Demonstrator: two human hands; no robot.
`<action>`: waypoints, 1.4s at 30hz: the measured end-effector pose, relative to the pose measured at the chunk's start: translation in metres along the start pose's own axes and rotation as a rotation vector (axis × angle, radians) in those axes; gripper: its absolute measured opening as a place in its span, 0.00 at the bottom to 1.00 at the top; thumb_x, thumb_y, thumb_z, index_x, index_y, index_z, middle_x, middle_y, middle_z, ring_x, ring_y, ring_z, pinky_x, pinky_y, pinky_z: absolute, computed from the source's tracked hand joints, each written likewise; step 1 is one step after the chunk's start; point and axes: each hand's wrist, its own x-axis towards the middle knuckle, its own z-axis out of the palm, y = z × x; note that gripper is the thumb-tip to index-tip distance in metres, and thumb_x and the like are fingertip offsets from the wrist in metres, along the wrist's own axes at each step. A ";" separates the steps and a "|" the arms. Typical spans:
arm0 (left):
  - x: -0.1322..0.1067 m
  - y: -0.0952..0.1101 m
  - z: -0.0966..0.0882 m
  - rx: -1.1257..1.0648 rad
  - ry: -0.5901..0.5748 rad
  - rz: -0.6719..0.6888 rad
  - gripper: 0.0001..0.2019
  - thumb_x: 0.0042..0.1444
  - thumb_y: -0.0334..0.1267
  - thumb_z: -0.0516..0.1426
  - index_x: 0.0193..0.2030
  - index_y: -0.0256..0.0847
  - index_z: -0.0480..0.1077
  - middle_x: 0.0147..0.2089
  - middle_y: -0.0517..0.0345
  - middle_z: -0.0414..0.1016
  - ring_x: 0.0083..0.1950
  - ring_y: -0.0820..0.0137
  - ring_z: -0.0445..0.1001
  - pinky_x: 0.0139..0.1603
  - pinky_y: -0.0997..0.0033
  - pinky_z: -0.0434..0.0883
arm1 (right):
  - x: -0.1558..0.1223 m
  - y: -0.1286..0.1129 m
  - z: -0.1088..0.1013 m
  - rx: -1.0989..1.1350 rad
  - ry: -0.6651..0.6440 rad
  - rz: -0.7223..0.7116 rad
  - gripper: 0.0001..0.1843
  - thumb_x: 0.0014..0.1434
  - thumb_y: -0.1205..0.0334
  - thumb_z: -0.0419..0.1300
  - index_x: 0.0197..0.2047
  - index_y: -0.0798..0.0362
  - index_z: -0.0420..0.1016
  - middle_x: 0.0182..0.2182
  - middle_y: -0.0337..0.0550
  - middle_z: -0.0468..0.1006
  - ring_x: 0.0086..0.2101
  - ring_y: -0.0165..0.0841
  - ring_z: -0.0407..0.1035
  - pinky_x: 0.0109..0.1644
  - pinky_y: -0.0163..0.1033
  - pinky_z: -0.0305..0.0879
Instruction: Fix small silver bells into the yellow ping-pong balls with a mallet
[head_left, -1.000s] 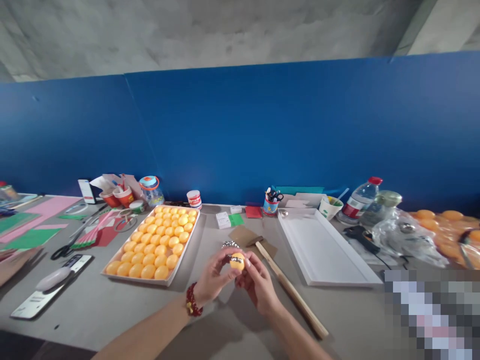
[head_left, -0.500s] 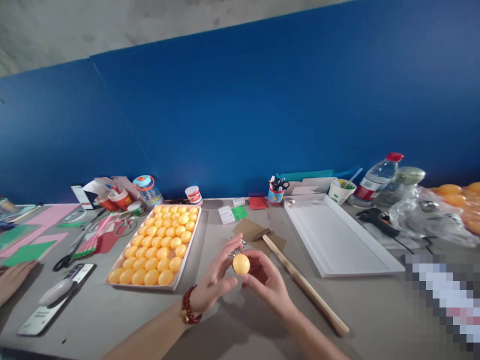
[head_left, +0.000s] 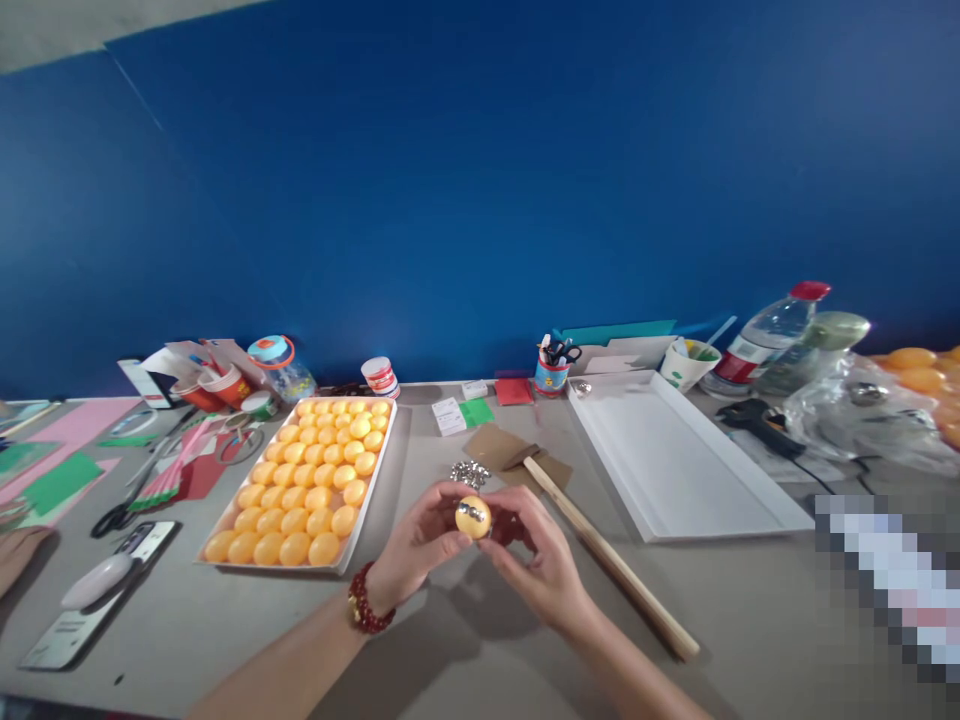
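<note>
An orange ping-pong ball with a short row of shiny silver bits across its front is between my two hands, above the grey table. My left hand, with a dark red bead bracelet on the wrist, has its fingers on the ball's left side. From the other side my right hand grips the ball with thumb and fingers. Just beyond them lies a pile of small shiny silver pieces. Brown sandpaper-like sheets and a wooden stick are beside my right hand.
To the left stands a tray of orange balls; a white tray is on the right. A phone, scissors, a pen cup, a plastic bottle and a black glue gun surround the work area. Another person's hand is far left.
My left hand has closed in from beside the ball and now touches it. Silver bits now show on the ball's front. The silver pile has come into clearer view.
</note>
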 end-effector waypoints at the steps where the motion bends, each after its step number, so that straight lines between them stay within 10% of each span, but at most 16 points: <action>1: 0.000 0.000 0.001 -0.003 -0.012 0.002 0.18 0.55 0.34 0.64 0.52 0.42 0.70 0.46 0.52 0.75 0.48 0.64 0.74 0.49 0.66 0.71 | 0.000 0.001 0.000 -0.007 -0.004 -0.005 0.17 0.59 0.65 0.63 0.52 0.47 0.73 0.42 0.47 0.72 0.34 0.36 0.68 0.36 0.40 0.68; 20: -0.013 0.001 0.010 0.458 0.143 0.087 0.14 0.60 0.35 0.58 0.52 0.42 0.66 0.55 0.49 0.68 0.54 0.62 0.72 0.52 0.66 0.74 | -0.002 0.016 0.007 -0.054 -0.061 -0.023 0.18 0.59 0.69 0.60 0.52 0.46 0.68 0.45 0.44 0.70 0.32 0.30 0.68 0.35 0.36 0.70; 42: -0.010 -0.018 0.009 0.461 0.239 0.024 0.13 0.56 0.32 0.59 0.49 0.39 0.67 0.45 0.51 0.73 0.44 0.65 0.75 0.45 0.67 0.75 | -0.005 0.026 0.010 -0.368 -0.057 -0.111 0.23 0.56 0.74 0.57 0.53 0.47 0.66 0.48 0.49 0.71 0.39 0.35 0.72 0.37 0.37 0.73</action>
